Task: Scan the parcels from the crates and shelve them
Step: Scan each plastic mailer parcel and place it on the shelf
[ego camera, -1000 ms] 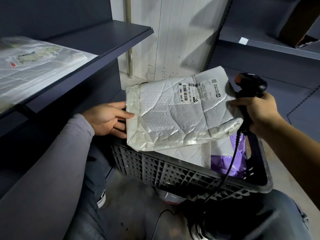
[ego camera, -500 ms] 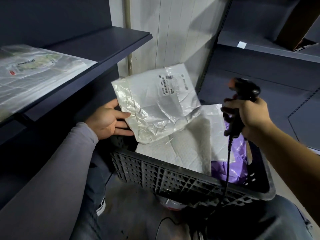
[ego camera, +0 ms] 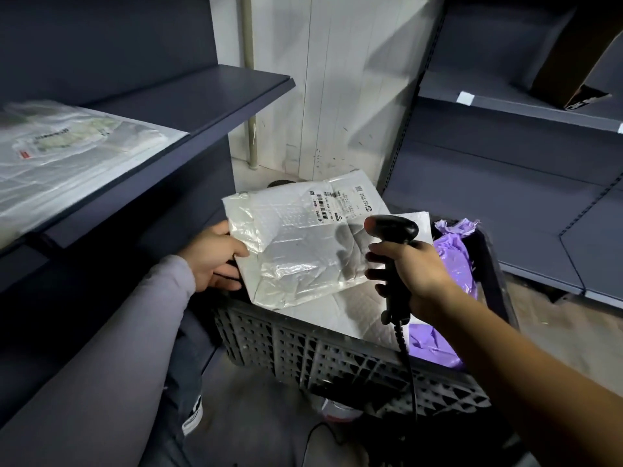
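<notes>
My left hand [ego camera: 215, 256] pinches the left edge of a white padded mailer [ego camera: 296, 247], held flat above the dark plastic crate [ego camera: 337, 358]. Its barcode label [ego camera: 337, 203] faces up at the far end. My right hand [ego camera: 411, 271] grips a black handheld scanner [ego camera: 392, 227], whose head hovers just over the mailer's right side and casts a shadow on it. A second white mailer [ego camera: 354, 311] and a purple bag [ego camera: 451, 254] lie in the crate underneath.
A dark shelf [ego camera: 209, 106] on the left carries a clear-wrapped parcel [ego camera: 67, 153]. More dark shelving [ego camera: 505, 203] stands at right, with a brown box [ego camera: 573, 59] on an upper board. The scanner cable [ego camera: 408, 365] hangs over the crate's front wall. My knees flank the crate.
The mailer has tilted back down and flattened over the crate, label turned toward the scanner. My right hand has brought the scanner leftward over the mailer.
</notes>
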